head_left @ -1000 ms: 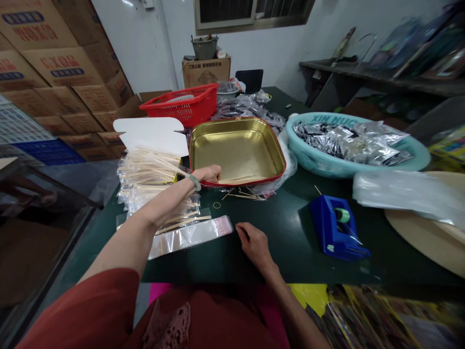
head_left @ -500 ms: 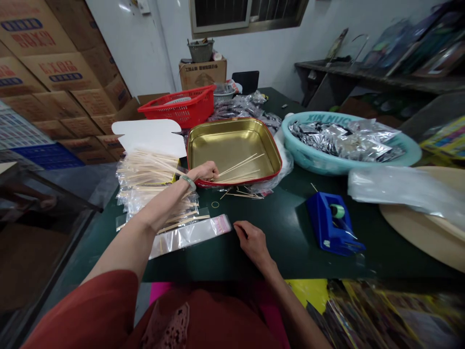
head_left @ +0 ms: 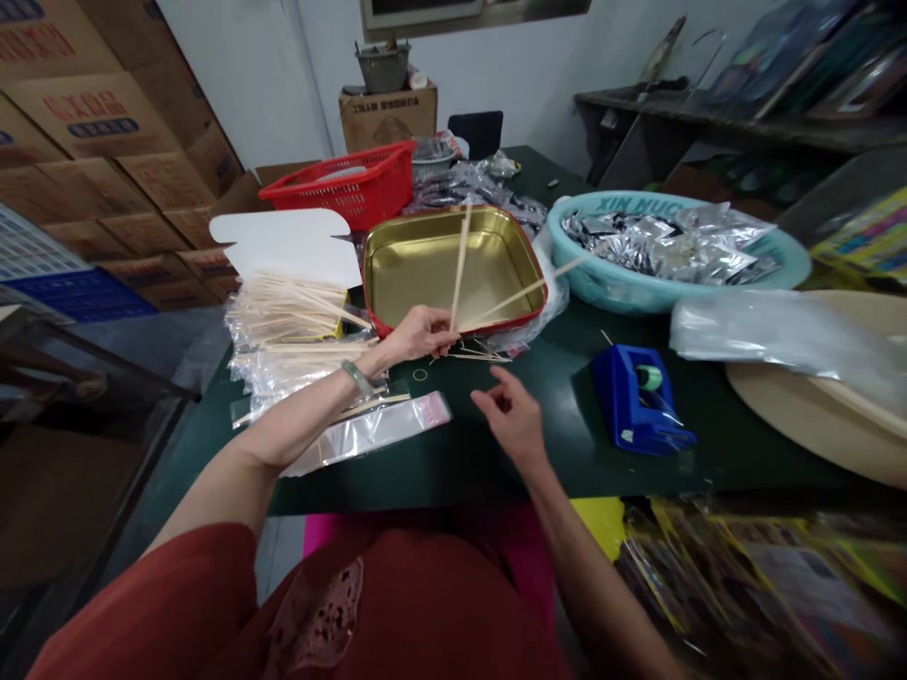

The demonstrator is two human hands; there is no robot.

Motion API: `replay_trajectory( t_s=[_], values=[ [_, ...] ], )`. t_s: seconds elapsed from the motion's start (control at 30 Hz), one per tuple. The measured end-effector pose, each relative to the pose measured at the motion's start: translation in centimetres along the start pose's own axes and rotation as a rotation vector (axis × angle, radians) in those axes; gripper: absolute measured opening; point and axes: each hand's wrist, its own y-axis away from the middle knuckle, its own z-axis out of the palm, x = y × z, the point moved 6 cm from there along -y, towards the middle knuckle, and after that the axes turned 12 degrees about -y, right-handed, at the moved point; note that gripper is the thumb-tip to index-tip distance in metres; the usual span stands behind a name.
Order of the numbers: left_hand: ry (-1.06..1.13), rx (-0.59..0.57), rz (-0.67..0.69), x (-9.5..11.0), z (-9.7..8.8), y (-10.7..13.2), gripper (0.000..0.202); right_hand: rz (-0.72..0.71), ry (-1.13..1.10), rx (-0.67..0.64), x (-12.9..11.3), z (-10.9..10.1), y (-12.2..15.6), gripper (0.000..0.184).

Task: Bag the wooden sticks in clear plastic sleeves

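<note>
My left hand [head_left: 418,333] is closed on a few thin wooden sticks [head_left: 460,257], lifted and fanned out above the front edge of the gold tin tray [head_left: 425,269]. Raised over the green table, my right hand [head_left: 514,416] hovers with its fingers loosely apart, holding nothing. A clear plastic sleeve [head_left: 375,430] lies flat just left of the right hand. More loose sticks [head_left: 482,357] lie on the table by the tray's front rim. A pile of bagged sticks [head_left: 294,349] sits to the left of my left wrist.
A blue tape dispenser [head_left: 638,397] stands right of my right hand. A teal basin [head_left: 609,283] holds silver packets. A red basket [head_left: 347,189] and cardboard boxes [head_left: 106,142] stand at the back left. Clear plastic [head_left: 765,340] lies on a round board [head_left: 814,425] at right.
My left hand has picked sticks out of the tray and lifted them, fanning upward. My right hand has risen off the table and moved slightly right, fingers opening.
</note>
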Motion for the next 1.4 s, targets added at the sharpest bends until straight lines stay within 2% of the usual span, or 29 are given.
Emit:
replay_trajectory(
  t_s=[0.1, 0.2, 0.3, 0.4, 0.5, 0.57, 0.63, 0.73, 0.8, 0.87, 0.93, 1.0, 1.07, 1.17, 1.23, 1.3, 1.4],
  values=[
    [-0.144, -0.078, 0.126, 1.0, 4.1, 1.4, 0.019, 0.002, -0.054, 0.040, -3.4, -1.8, -1.9, 0.051],
    [-0.341, -0.105, 0.293, 1.2, 7.7, 1.8, 0.018, -0.035, -0.007, 0.035, -6.1, -3.3, -3.1, 0.029],
    [-0.451, -0.111, 0.339, 1.0, 9.8, 1.7, 0.012, -0.098, 0.126, -0.003, -7.1, -3.8, -3.2, 0.017],
    [-0.391, -0.076, 0.356, 1.2, 10.5, 1.4, 0.008, -0.178, 0.318, -0.017, -6.7, -3.6, -2.4, 0.020],
    [-0.275, -0.061, 0.367, 1.3, 10.8, 1.2, 0.013, -0.211, 0.464, -0.049, -5.3, -2.6, -1.5, 0.023],
    [-0.280, -0.080, 0.342, 1.0, 11.2, 1.1, 0.018, -0.224, 0.513, -0.077, -4.7, -2.0, -1.1, 0.024],
    [-0.338, -0.094, 0.343, 0.7, 11.5, 1.4, 0.022, -0.241, 0.506, -0.079, -4.7, -1.8, -0.8, 0.023],
    [-0.473, -0.049, 0.345, 0.3, 11.7, 1.8, 0.024, -0.226, 0.434, -0.008, -5.3, -2.5, -0.8, 0.021],
    [-0.559, -0.043, 0.293, -0.3, 12.0, 1.8, 0.022, -0.193, 0.390, 0.029, -5.3, -3.0, -0.8, 0.022],
    [-0.598, -0.096, 0.230, -1.0, 12.3, 1.6, 0.018, -0.159, 0.358, 0.016, -5.1, -3.0, -0.9, 0.020],
    [-0.570, -0.167, 0.204, -1.1, 12.0, 1.4, 0.011, -0.127, 0.341, -0.024, -4.8, -2.6, -0.8, 0.018],
    [-0.507, -0.186, 0.197, -0.7, 10.3, 1.5, 0.013, -0.116, 0.349, -0.039, -4.8, -2.4, -0.7, 0.017],
    [-0.466, -0.121, 0.149, -0.2, 7.1, 1.9, 0.027, -0.125, 0.375, -0.031, -4.9, -2.4, -0.6, 0.019],
    [-0.466, 0.014, 0.029, -0.3, 1.9, 3.9, 0.025, -0.099, 0.395, -0.063, -4.1, -2.4, -0.7, 0.015],
    [-0.474, 0.021, 0.009, -0.9, 0.0, 6.0, 0.023, -0.049, 0.393, -0.121, -3.2, -2.2, -0.7, 0.010],
    [-0.498, -0.049, 0.070, -1.8, -0.1, 8.2, 0.021, -0.017, 0.381, -0.148, -2.6, -2.0, -0.7, 0.009],
    [-0.562, -0.149, 0.153, -3.3, 1.3, 11.0, 0.018, -0.020, 0.259, -0.103, -3.1, -1.6, -0.2, 0.013]
  ],
)
